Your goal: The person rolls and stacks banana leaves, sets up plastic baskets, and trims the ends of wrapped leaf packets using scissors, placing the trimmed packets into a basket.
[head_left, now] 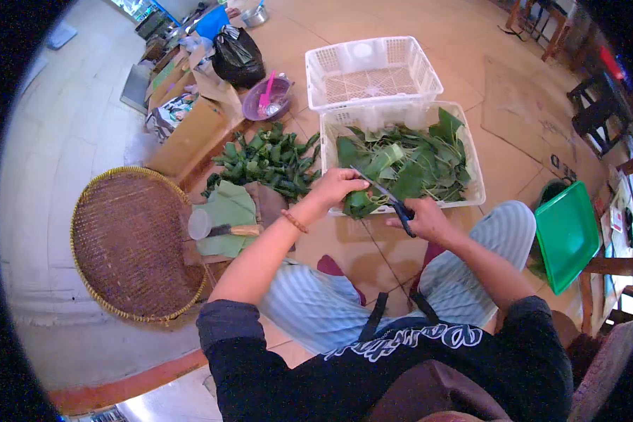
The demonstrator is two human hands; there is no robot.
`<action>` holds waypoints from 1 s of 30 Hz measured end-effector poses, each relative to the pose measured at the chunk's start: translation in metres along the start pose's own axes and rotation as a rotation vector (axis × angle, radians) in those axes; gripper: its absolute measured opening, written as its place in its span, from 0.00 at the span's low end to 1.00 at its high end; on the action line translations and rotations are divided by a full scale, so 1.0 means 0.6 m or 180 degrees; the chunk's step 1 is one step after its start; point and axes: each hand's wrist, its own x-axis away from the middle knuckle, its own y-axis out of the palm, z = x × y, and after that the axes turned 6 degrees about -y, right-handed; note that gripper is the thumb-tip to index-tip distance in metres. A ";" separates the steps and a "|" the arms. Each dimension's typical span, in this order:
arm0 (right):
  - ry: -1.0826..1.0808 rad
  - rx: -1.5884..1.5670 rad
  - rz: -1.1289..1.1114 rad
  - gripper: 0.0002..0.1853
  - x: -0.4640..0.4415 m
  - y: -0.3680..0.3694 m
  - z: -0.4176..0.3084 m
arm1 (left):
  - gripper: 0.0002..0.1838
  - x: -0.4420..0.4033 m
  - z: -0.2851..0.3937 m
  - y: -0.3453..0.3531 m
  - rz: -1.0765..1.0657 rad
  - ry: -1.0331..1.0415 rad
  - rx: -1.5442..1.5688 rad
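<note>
My left hand (339, 188) has its fingers closed on a green leaf (359, 203) at the near left edge of a white crate. Dark-handled scissors (401, 210) are held in my right hand (426, 221), with their blades reaching toward the leaf beside my left fingers. Many loose green leaves (418, 165) lie in the near white crate (475, 169). To the left of that crate, a pile of folded green leaves (267, 160) lies on the floor. Closer to my left forearm, a knife (239, 230) with a wooden handle rests on flat leaves (226, 205).
An empty white crate (373, 76) touches the far side of the leaf crate. A round woven tray (139, 245) is at left, below a cardboard box (192, 137). A purple bowl (277, 104) and black bag (237, 58) stand beyond. A green tray (571, 235) is at right.
</note>
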 end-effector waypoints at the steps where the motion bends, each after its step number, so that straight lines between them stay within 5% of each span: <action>1: 0.0116 -0.0015 -0.0067 0.30 0.005 0.001 0.004 | 0.09 -0.003 -0.004 0.001 -0.0024 -0.0088 -0.0003; 7: 0.0019 -0.0137 -0.0165 0.24 0.040 0.008 0.008 | 0.11 -0.007 -0.021 -0.002 -0.0662 -0.0232 0.0038; 10: 0.0302 0.0080 -0.0400 0.25 0.056 0.005 -0.003 | 0.14 0.020 0.014 -0.004 -0.0175 -0.0611 0.0173; 14: 0.0658 -0.0540 -0.0520 0.26 0.054 0.010 -0.005 | 0.18 -0.047 -0.073 -0.064 -0.0270 0.0225 0.0333; 17: 0.0892 -0.1002 -0.0787 0.27 0.050 0.031 0.017 | 0.19 0.000 -0.019 -0.055 0.0411 0.0192 0.0838; 21: 0.0969 -0.1395 -0.1194 0.28 0.041 0.051 0.022 | 0.19 -0.024 -0.038 -0.053 0.1617 0.0708 -0.0660; 27: 0.0851 -0.1886 -0.0889 0.29 0.013 0.029 -0.025 | 0.17 0.013 0.000 0.014 0.1915 0.2257 -0.1756; 30: 0.0800 -0.1890 -0.0749 0.28 0.009 0.020 -0.032 | 0.15 0.022 0.006 0.032 0.1680 0.2274 -0.1974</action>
